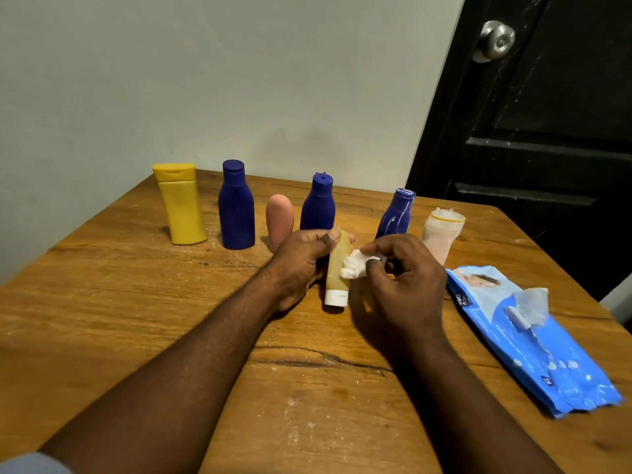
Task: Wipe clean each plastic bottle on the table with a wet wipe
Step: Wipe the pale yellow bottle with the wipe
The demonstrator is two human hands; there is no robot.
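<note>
Trouble may come from the tube (337, 268), standing on its white cap (337, 297) on the table (136, 302). The left hand (301, 265) grips its top; the right hand (400, 285) pinches a balled wipe (354, 265) against its side. A hard rub could make it slip and knock the blue bottle (318, 206) just behind.

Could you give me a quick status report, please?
Left hand grips yellowish tube. Right hand pinches wet wipe against it. Six bottles stand behind.
</note>
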